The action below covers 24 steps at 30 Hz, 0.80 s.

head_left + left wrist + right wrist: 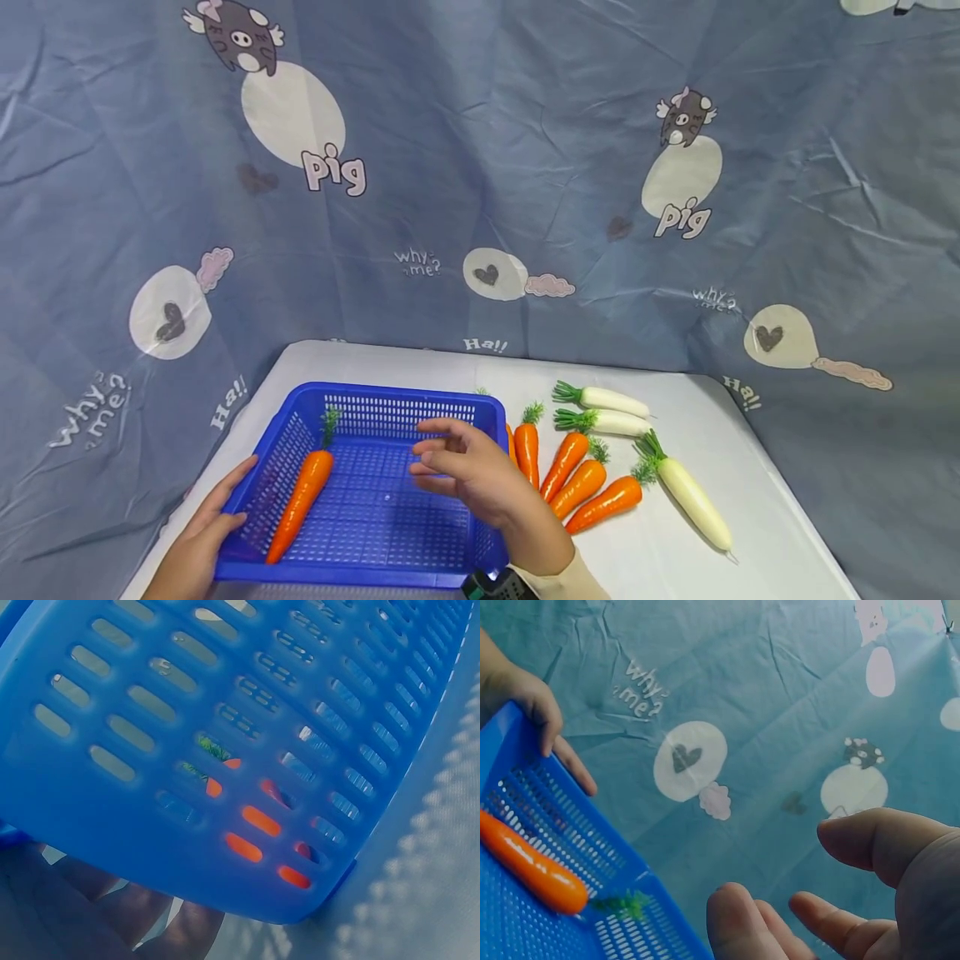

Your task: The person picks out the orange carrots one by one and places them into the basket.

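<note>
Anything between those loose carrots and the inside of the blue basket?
Yes: the right wall of the blue basket stands between the loose carrots and its inside. The right hand hovers over that side too.

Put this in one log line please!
left hand: holds blue basket | right hand: over basket, empty | inside: one carrot | beside: more carrots, three white radishes

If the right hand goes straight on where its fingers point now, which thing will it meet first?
Probably the leafy end of the carrot lying in the basket. The right hand looks raised, but depth is unclear, so it may pass above the carrot.
</note>
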Motion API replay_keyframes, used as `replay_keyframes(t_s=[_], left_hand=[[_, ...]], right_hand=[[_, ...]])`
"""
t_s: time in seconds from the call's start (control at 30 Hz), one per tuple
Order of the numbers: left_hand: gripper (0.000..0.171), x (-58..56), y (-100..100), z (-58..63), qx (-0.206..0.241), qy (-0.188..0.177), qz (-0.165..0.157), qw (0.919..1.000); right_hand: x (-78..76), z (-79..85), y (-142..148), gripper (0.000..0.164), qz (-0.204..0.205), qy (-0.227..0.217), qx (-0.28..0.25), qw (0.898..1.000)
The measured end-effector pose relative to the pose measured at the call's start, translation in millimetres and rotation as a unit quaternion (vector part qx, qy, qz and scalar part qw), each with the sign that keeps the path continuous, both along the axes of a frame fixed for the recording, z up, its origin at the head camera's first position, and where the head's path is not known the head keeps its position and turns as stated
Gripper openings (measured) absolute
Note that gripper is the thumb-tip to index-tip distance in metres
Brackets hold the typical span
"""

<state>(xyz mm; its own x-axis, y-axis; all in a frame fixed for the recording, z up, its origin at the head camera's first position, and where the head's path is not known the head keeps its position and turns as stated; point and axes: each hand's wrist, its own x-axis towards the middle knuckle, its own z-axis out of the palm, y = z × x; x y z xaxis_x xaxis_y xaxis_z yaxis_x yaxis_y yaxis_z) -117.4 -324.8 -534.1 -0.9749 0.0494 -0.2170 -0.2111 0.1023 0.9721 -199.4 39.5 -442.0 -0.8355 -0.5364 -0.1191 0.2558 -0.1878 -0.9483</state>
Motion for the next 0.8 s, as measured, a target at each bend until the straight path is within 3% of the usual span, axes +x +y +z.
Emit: replay_keyframes(t_s=[0.3, 0.47, 0.8], left_hand=[[0.074, -1.3, -1, 1.9, -0.021, 0.004, 0.000, 0.9998], [0.072, -1.6, 0, 0.5, -0.031, 0.022, -0.001, 0.9993], [0.071, 2.2, 1, 0.0, -0.004, 0.004, 0.012, 0.9999]], right_hand=[[5.1, -3.9, 12, 0.041, -0.078, 0.030, 0.001, 0.996], [4.3, -9.6, 24, 0.042, -0.095, 0.037, 0.014, 0.995], [1.8, -17.1, 48, 0.045, -0.121, 0.026, 0.027, 0.992]])
